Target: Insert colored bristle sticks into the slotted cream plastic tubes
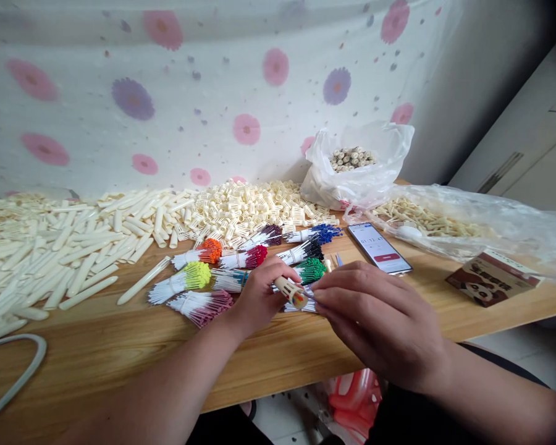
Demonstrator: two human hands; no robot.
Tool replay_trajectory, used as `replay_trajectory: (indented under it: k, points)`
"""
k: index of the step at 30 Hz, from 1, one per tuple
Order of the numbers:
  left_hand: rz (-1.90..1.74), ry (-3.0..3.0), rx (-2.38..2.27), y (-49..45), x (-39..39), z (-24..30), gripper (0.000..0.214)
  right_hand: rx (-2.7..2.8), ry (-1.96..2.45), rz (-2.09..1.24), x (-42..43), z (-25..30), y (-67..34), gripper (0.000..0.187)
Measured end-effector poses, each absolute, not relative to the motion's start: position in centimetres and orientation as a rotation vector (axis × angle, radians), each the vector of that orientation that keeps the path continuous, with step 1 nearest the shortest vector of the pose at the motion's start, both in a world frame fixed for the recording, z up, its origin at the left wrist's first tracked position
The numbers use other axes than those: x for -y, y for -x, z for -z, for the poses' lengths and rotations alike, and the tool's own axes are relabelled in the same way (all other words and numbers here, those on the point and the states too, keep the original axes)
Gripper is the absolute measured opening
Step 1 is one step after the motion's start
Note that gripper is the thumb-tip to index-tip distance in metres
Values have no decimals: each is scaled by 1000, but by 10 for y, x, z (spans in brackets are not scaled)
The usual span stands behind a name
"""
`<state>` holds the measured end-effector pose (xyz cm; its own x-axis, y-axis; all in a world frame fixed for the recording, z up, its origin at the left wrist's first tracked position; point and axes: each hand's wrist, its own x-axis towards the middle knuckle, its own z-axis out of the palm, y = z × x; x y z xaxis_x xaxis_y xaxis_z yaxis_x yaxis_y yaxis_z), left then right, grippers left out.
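Observation:
My left hand (259, 295) is closed around a short cream pen barrel (291, 292) whose open end shows several coloured tips. My right hand (375, 318) pinches at that end with thumb and forefinger; what it holds is too small to name. Both hands hover over bundles of thin refills on the wooden table (120, 352): orange (199, 253), yellow-green (180, 281), red (245, 258), pink (204, 306), green (309, 271), black (303, 251) and blue (315, 233).
Long cream barrels (74, 247) and small cream ring parts (245, 210) lie heaped at the back. A plastic bag of parts (352, 164), a second bag (445, 219), a phone (379, 248) and a small box (491, 277) sit at right. A flowered sheet hangs behind.

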<state>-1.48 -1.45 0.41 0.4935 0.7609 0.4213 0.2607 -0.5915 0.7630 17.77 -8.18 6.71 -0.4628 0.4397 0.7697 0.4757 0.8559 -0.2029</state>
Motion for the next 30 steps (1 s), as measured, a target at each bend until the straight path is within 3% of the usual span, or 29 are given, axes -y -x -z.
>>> replay_trajectory:
  k: [5, 13, 21, 30]
  points:
    - [-1025, -2184, -763, 19, 16, -5, 48, 2051, 814, 66, 71, -49, -179, 23]
    - [-1061, -2224, -870, 17, 18, -5, 37, 2023, 845, 200, 64, -43, -184, 12]
    - [-1260, -2331, -950, 14, 19, -3, 32, 1855, 913, -51, 63, -34, -176, 12]
    - [-1341, -2407, -1103, 14, 19, 1, 24, 1584, 993, -596, 65, -23, -167, 12]
